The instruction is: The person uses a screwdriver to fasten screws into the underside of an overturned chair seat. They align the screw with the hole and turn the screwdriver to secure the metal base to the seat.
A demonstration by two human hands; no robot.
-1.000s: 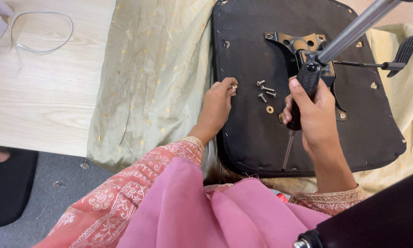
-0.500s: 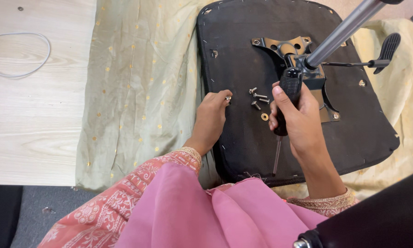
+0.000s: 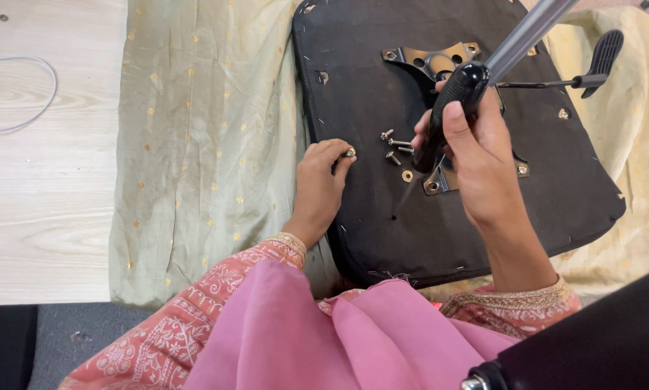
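An upturned black chair seat (image 3: 368,217) lies on a pale green cloth (image 3: 201,144). My left hand (image 3: 321,184) rests on the seat's left edge and pinches a small screw (image 3: 349,152) between its fingertips. My right hand (image 3: 479,162) grips the black handle of a screwdriver (image 3: 451,108), its thin shaft pointing down at the seat. Loose screws (image 3: 395,144) and a washer (image 3: 407,175) lie between my hands. A metal mounting plate (image 3: 429,61) with a grey post (image 3: 530,29) and a black lever (image 3: 602,54) sits on the seat beyond my right hand.
The cloth covers a light wooden table (image 3: 35,188) with a white cable (image 3: 21,94) at the far left. My pink patterned sleeves (image 3: 216,318) fill the foreground. A black chair part (image 3: 599,339) sits at the bottom right, grey floor (image 3: 71,339) at the bottom left.
My right hand has lifted the screwdriver a little higher off the seat. My left hand has stayed at the seat's left edge with the screw. The view has shifted.
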